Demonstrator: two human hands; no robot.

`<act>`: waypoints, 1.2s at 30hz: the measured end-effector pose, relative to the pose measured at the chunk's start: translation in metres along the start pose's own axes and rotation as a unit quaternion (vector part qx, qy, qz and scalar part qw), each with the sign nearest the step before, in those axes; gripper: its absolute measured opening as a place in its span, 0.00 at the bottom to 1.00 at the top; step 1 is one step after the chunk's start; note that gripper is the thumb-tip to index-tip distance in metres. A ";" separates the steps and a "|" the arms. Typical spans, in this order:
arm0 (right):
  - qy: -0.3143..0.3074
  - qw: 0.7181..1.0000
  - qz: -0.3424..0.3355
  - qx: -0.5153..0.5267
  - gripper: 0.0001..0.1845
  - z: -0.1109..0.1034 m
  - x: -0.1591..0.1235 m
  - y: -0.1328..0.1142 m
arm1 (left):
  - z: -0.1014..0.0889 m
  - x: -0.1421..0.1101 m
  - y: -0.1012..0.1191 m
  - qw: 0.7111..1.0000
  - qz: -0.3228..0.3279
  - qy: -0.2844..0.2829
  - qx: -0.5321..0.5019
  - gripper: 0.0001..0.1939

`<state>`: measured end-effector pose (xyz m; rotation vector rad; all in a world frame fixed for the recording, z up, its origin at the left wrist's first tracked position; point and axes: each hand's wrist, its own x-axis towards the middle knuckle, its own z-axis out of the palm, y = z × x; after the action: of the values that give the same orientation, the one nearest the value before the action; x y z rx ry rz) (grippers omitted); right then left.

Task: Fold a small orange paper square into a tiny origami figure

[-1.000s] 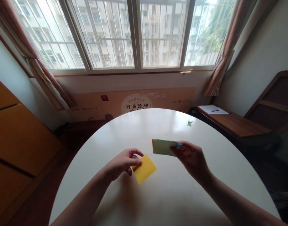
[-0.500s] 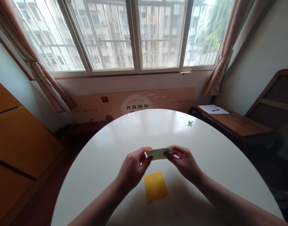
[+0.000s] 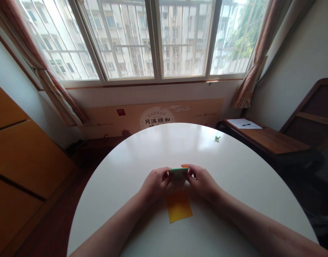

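Both hands hold a small stack of coloured paper (image 3: 178,174) over the middle of the white round table, tipped up so that its pale green face is toward me. A brighter green edge runs along its top, and some orange shows by the fingertips. My left hand (image 3: 156,182) pinches the left end, thumb in front and fingers behind. At the right end my right hand (image 3: 202,181) is closed on the paper the same way. Nearer to me, just below the hands, a yellow-orange paper square (image 3: 179,207) lies flat on the table.
On the far right part of the table (image 3: 121,160) sits a small green and white object (image 3: 217,139), too small to name. Beyond the right edge, a wooden bench (image 3: 284,141) carries a white sheet (image 3: 240,123) with a dark pen. A window and curtains are behind.
The stack has come slightly nearer to upright, and my right hand has shifted left along it. Orange now shows by the right fingertips. The view has shifted slightly.
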<state>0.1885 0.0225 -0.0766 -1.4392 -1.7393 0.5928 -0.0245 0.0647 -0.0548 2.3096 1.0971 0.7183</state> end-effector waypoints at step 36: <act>-0.029 0.978 -0.030 -0.204 0.15 -0.004 -0.002 -0.019 | -0.002 -0.003 0.013 0.992 -0.067 -0.007 0.108 0.14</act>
<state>0.1807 0.0150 -0.0600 -1.6489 -2.0260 0.2515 -0.0206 0.0560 -0.0458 2.3841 1.3681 0.5541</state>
